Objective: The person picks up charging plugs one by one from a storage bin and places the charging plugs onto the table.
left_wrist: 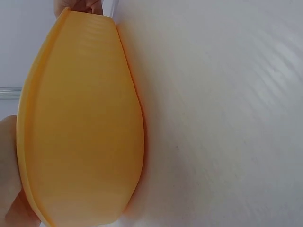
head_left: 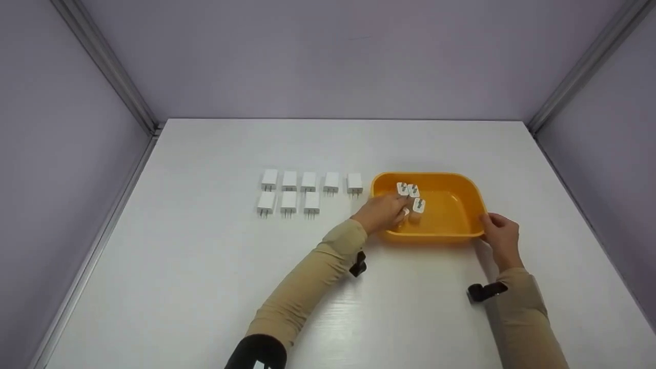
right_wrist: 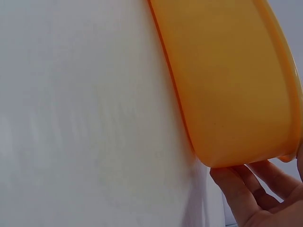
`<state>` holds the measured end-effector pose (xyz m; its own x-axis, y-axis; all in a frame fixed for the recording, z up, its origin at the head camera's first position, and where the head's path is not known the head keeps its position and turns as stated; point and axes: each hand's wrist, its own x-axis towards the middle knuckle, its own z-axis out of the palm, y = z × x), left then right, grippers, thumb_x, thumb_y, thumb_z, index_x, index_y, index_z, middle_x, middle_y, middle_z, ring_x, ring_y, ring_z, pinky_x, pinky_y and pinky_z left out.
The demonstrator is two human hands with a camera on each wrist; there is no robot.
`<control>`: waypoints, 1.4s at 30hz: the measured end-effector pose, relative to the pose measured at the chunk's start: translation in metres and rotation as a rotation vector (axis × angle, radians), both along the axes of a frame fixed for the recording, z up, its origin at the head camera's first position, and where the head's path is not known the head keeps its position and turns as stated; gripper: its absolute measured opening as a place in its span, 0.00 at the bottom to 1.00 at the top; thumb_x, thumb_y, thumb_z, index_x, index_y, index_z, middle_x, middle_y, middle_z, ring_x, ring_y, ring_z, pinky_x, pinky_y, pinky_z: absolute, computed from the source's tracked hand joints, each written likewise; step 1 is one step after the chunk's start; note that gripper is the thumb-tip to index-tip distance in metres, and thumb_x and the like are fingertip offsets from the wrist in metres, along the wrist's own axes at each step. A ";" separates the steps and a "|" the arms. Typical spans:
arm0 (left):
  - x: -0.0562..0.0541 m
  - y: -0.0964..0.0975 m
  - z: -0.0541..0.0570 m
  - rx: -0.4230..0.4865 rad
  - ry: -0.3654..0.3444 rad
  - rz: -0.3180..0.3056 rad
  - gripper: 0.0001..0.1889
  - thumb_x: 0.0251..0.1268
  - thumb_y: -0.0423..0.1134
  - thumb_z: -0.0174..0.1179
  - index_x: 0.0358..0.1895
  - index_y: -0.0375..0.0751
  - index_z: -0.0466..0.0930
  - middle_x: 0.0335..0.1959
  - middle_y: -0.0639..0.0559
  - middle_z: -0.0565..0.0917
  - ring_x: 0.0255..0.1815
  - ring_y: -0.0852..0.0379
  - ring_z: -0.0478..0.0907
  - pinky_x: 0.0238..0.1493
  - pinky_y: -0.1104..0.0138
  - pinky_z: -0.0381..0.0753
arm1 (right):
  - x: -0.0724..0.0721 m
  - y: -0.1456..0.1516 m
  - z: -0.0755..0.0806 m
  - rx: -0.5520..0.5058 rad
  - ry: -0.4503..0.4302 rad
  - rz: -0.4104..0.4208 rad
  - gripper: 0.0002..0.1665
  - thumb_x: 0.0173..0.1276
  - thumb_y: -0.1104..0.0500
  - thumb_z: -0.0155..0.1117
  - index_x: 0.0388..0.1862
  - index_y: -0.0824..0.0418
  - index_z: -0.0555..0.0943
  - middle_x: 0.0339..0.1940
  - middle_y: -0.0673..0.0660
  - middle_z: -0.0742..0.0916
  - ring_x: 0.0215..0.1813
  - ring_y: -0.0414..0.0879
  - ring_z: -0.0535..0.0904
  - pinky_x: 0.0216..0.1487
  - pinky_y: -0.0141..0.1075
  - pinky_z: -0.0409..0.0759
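Head view: the tray (head_left: 451, 207) rests on the desk (head_left: 205, 282), with at least four white plugs (head_left: 418, 206) toward its left end, prongs (head_left: 420, 203) up; eight more lie to its left on the desk, five in the far row and three in the near one. The right hand (head_left: 502, 237) pinches the tray at its near right corner, fingers against the outer wall. The left hand (head_left: 382, 211) reaches over the left side in among the plugs; its fingertips are hidden, so I cannot tell whether they pinch one. The tray looks like thin, smooth plastic, likely light and a little springy, best held by the rim (head_left: 435, 236). The plugs seem small, hard and light, perhaps slick; a grip across opposite flat sides, clear of the prongs, should suit them.
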<state>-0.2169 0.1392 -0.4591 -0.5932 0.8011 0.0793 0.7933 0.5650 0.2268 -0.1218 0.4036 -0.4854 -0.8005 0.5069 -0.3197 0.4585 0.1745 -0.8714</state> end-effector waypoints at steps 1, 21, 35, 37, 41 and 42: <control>0.000 0.000 0.000 0.000 -0.023 -0.003 0.16 0.73 0.40 0.47 0.57 0.42 0.77 0.48 0.48 0.85 0.46 0.55 0.83 0.49 0.66 0.84 | 0.000 0.000 0.000 -0.010 0.007 -0.001 0.33 0.72 0.50 0.50 0.69 0.70 0.66 0.50 0.51 0.78 0.37 0.26 0.76 0.38 0.15 0.79; -0.002 -0.002 0.002 -0.047 -0.116 -0.058 0.16 0.72 0.41 0.51 0.58 0.44 0.77 0.58 0.49 0.81 0.51 0.53 0.81 0.57 0.65 0.81 | 0.000 0.000 -0.001 -0.023 -0.009 0.005 0.33 0.73 0.49 0.50 0.69 0.69 0.66 0.47 0.47 0.77 0.39 0.28 0.75 0.39 0.16 0.79; 0.000 -0.002 0.003 -0.032 -0.078 -0.057 0.18 0.71 0.40 0.50 0.61 0.42 0.75 0.59 0.47 0.80 0.56 0.53 0.80 0.60 0.66 0.79 | 0.000 0.000 -0.001 -0.028 0.023 -0.002 0.34 0.72 0.50 0.51 0.68 0.71 0.67 0.42 0.44 0.77 0.37 0.26 0.76 0.38 0.16 0.80; 0.000 -0.002 0.003 -0.027 -0.054 -0.059 0.19 0.72 0.40 0.50 0.62 0.41 0.74 0.59 0.47 0.80 0.57 0.54 0.80 0.61 0.67 0.79 | 0.000 0.000 -0.001 -0.030 0.035 -0.002 0.34 0.72 0.50 0.52 0.68 0.71 0.67 0.42 0.44 0.77 0.36 0.26 0.76 0.38 0.16 0.80; 0.002 -0.003 0.005 -0.012 -0.035 -0.070 0.19 0.72 0.39 0.49 0.62 0.40 0.74 0.59 0.46 0.80 0.59 0.53 0.79 0.64 0.67 0.77 | 0.000 0.000 -0.001 -0.023 0.019 0.006 0.34 0.73 0.49 0.51 0.69 0.71 0.66 0.47 0.48 0.77 0.37 0.25 0.75 0.38 0.15 0.80; 0.002 -0.003 0.006 -0.004 -0.030 -0.070 0.19 0.72 0.39 0.49 0.62 0.39 0.74 0.58 0.45 0.81 0.59 0.53 0.79 0.64 0.67 0.76 | 0.000 0.000 -0.001 -0.020 0.012 0.010 0.35 0.73 0.48 0.50 0.69 0.70 0.66 0.48 0.48 0.77 0.38 0.26 0.75 0.39 0.15 0.79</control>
